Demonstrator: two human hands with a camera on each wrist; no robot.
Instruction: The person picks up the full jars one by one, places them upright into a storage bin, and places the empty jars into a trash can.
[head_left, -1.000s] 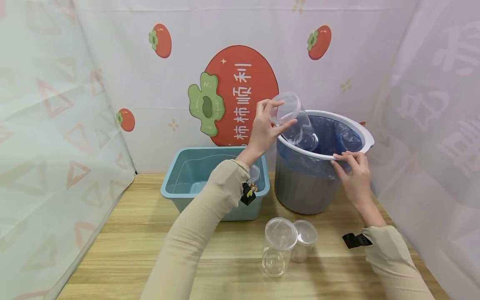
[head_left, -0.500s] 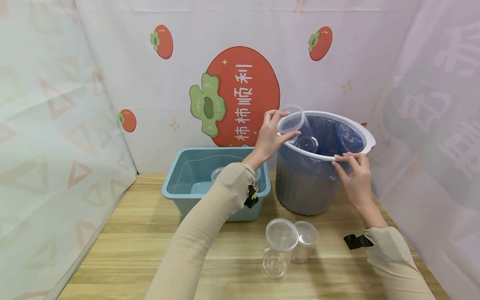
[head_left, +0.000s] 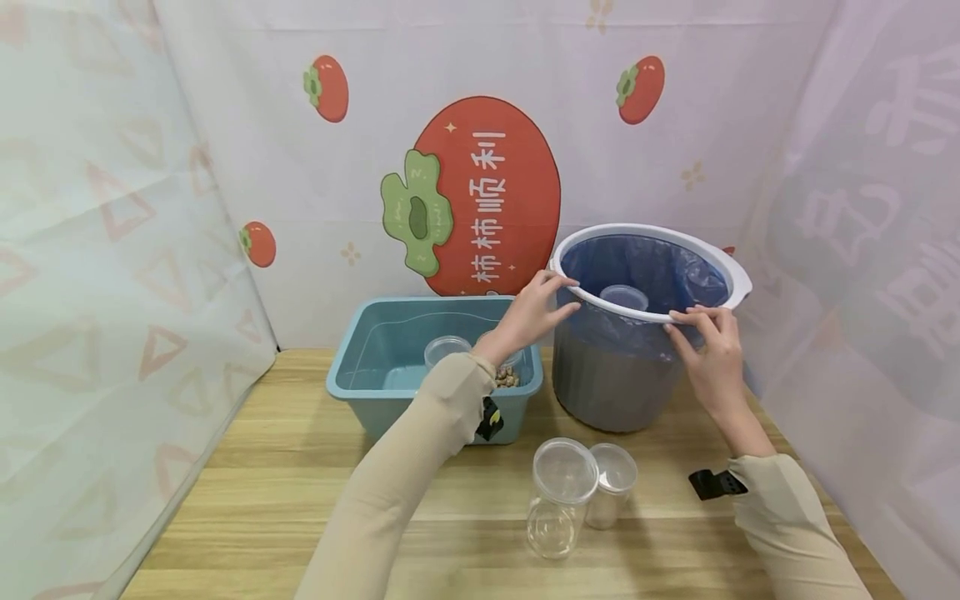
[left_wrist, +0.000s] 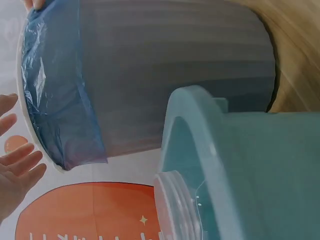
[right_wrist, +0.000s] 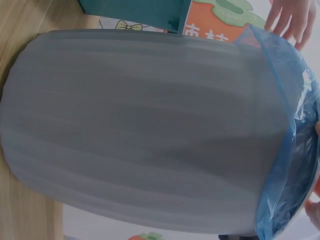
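Observation:
My left hand [head_left: 529, 313] is beside the left part of the white rim of a grey trash can [head_left: 607, 383], fingers spread and holding nothing. In the left wrist view, its fingers [left_wrist: 25, 162] lie apart. On the front of the rim, my right hand [head_left: 711, 354] pinches the edge, thumb below and fingertips on top. A blue trash bag [head_left: 615, 254] lines the can and folds over its outside. Inside it sits a clear plastic jar [head_left: 624, 297], only its round top showing. The right wrist view shows the can's ribbed side, with my right fingers at the rim.
Left of the can stands a blue-green plastic basin [head_left: 375, 392], holding a lidded clear jar [head_left: 447, 347] and a jar of small brown nut-like pieces [head_left: 507, 377]. Two clear lidded jars, one tall [head_left: 558, 500] and one shorter [head_left: 611, 483], stand at the front. Patterned cloth walls surround the table.
My left hand has lowered the clear jar into the trash can and let go of it, then drawn back left and down. My right hand stays on the rim.

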